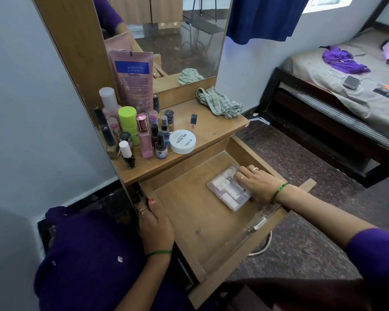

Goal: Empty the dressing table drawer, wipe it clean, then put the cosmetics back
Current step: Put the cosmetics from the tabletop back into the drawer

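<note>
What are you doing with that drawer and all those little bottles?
A person is sorting out a dressing table drawer. The drawer is pulled open and nearly bare. The right hand rests on a clear case of small tubes, the only thing inside, with the fingers curled over its edge. The left hand holds the drawer's left side. The bottles and a white round tub stand on the tabletop, with a checked cloth lying near the mirror.

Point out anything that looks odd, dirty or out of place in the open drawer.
The drawer floor shows dark smudges near its front, around. A clear plastic case of small bottles lies at an angle to the walls, under the right hand. The left hand grips the drawer's left wall. Nothing looks spilled or broken.
</note>
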Demonstrator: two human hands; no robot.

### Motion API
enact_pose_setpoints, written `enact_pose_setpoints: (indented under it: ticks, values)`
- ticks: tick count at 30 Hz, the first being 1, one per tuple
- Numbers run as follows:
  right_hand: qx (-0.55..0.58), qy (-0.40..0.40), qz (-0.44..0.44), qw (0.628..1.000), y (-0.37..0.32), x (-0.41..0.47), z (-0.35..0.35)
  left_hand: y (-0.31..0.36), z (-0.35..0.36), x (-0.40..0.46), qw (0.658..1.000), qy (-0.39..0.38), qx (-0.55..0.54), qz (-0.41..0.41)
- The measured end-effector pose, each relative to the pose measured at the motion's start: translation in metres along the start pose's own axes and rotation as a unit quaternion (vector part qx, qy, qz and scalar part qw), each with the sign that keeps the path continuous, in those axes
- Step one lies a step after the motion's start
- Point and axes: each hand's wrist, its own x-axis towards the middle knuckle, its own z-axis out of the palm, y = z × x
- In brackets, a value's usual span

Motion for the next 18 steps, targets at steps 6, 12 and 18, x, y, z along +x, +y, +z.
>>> enact_pose_setpoints:
  ticks: [6,12,18]
  values:
    - [0.086,-0.055,0.031,0.994,-0.001,0.004,-0.005,0.004,-0.001,-0.002,1.0,0.002,-0.003,0.01]
    - [0.175,0.01,0.076,0.982,-0.038,0.019,-0.038,0.001,-0.001,-0.001,1.0,-0.004,0.0,0.004]
    - [0.127,-0.032,0.086,0.988,-0.067,0.029,-0.029,0.001,-0.002,0.0,1.0,-0.011,-0.005,0.001]
